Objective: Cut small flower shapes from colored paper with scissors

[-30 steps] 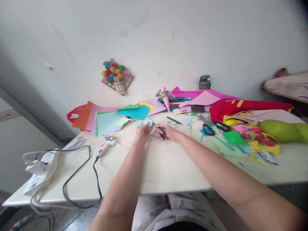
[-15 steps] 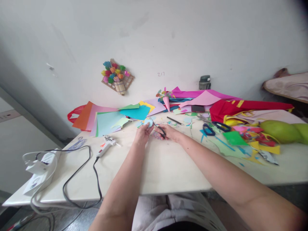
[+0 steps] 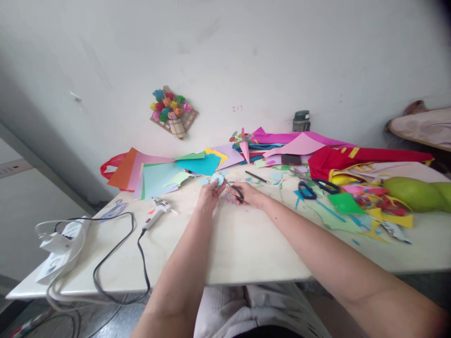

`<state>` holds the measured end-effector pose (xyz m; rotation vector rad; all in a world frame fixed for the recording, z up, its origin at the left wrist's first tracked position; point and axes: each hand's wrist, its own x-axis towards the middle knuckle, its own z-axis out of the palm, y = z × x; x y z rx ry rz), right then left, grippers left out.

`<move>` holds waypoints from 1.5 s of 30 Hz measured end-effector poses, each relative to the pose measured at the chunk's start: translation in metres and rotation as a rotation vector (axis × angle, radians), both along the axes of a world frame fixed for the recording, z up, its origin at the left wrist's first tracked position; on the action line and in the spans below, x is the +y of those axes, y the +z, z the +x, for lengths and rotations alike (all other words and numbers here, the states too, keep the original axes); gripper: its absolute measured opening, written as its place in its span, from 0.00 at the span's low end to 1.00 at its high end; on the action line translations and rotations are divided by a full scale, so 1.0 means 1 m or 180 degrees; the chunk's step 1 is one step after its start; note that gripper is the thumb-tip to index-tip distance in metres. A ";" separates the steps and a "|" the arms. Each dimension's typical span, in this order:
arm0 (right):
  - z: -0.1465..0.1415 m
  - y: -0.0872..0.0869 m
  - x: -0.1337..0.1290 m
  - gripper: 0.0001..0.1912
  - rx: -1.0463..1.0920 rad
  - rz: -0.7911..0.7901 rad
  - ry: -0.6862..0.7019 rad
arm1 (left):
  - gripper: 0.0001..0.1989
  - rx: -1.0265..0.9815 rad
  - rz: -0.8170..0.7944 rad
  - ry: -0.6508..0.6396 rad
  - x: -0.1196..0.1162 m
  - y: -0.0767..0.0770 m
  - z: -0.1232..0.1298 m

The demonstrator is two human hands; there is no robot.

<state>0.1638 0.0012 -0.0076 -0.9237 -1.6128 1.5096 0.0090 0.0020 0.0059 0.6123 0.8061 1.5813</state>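
A pale desk stands along a smudged, whitish wall; grey floor shows at lower left.

My left hand pinches a light blue paper piece; just beside it, my right hand grips black-handled scissors. A black pen lies just beyond my right hand, a glue gun left of my grip, navy-handled scissors farther right.
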 end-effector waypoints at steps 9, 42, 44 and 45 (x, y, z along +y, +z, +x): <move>-0.001 -0.001 0.001 0.20 -0.0118 0.0111 -0.0012 | 0.04 0.0075 -0.0043 0.0010 -0.004 0.005 0.001; -0.004 0.008 -0.007 0.12 -0.0111 0.0020 -0.0084 | 0.03 0.0189 0.0073 0.0078 0.001 -0.004 -0.008; -0.005 0.007 -0.006 0.12 -0.0080 0.0004 -0.0082 | 0.03 0.0197 0.0069 0.0080 0.002 -0.005 -0.008; -0.005 0.007 -0.006 0.12 -0.0067 0.0006 -0.0087 | 0.04 0.0196 0.0065 0.0082 0.002 -0.005 -0.008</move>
